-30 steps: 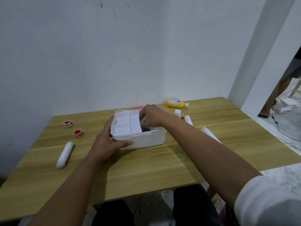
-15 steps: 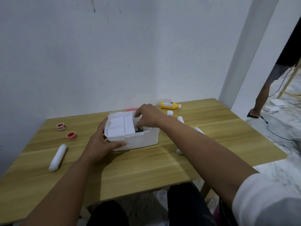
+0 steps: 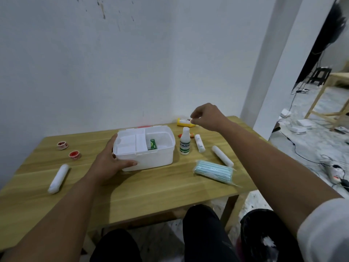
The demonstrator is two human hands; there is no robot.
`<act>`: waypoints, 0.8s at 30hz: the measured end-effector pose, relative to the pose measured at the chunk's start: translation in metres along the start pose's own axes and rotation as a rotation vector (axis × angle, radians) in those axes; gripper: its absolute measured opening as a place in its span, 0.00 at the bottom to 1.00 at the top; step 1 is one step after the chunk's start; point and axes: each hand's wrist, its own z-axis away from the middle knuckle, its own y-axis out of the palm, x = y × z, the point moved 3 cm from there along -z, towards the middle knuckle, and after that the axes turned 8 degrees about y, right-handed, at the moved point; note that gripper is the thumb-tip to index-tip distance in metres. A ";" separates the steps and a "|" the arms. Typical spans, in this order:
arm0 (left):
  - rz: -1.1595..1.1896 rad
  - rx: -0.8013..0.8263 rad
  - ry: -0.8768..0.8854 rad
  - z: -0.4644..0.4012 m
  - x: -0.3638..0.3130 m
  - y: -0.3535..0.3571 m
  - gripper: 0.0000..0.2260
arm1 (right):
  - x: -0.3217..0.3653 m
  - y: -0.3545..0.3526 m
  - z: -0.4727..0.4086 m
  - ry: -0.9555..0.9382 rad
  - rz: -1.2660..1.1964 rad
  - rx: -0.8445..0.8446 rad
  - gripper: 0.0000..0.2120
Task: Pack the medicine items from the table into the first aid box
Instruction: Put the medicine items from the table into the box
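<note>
The white first aid box [image 3: 151,161] stands open on the wooden table [image 3: 151,188], an inner tray over its left half and a green carton [image 3: 153,144] inside on the right. My left hand [image 3: 109,163] grips the box's near left corner. My right hand [image 3: 206,117] hovers above the table right of the box, fingers curled and empty, over a lying yellow bottle [image 3: 184,122]. An upright white bottle [image 3: 184,141] stands just right of the box. A small white tube [image 3: 199,143], a white roll [image 3: 222,156] and a pack of blue face masks [image 3: 214,171] lie nearby.
Left of the box are two red tape rolls [image 3: 62,145] [image 3: 74,155] and another white roll [image 3: 58,175]. A small orange item [image 3: 191,135] lies behind the upright bottle. The wall runs along the table's far edge. Cables and a power strip [image 3: 335,172] lie on the floor, right.
My right hand has left the box and risen to the right, over the yellow bottle. The green carton now shows inside. My left hand keeps its hold on the box.
</note>
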 end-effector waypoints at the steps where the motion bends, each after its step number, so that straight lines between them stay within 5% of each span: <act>1: -0.006 0.002 0.001 0.001 0.000 0.000 0.48 | -0.008 -0.001 0.003 0.020 0.028 0.018 0.10; 6: -0.053 0.022 -0.002 0.006 -0.004 -0.002 0.50 | -0.038 -0.002 0.032 0.193 0.152 0.303 0.12; 11: -0.074 0.010 -0.002 0.013 -0.005 -0.001 0.50 | -0.042 0.013 0.078 0.336 0.620 0.681 0.33; 16: -0.077 0.016 -0.027 0.016 -0.008 -0.001 0.52 | -0.035 0.016 0.090 0.272 0.793 0.595 0.36; 24: -0.093 0.014 -0.031 0.018 -0.010 -0.003 0.53 | 0.081 -0.040 0.065 -0.100 0.452 0.273 0.24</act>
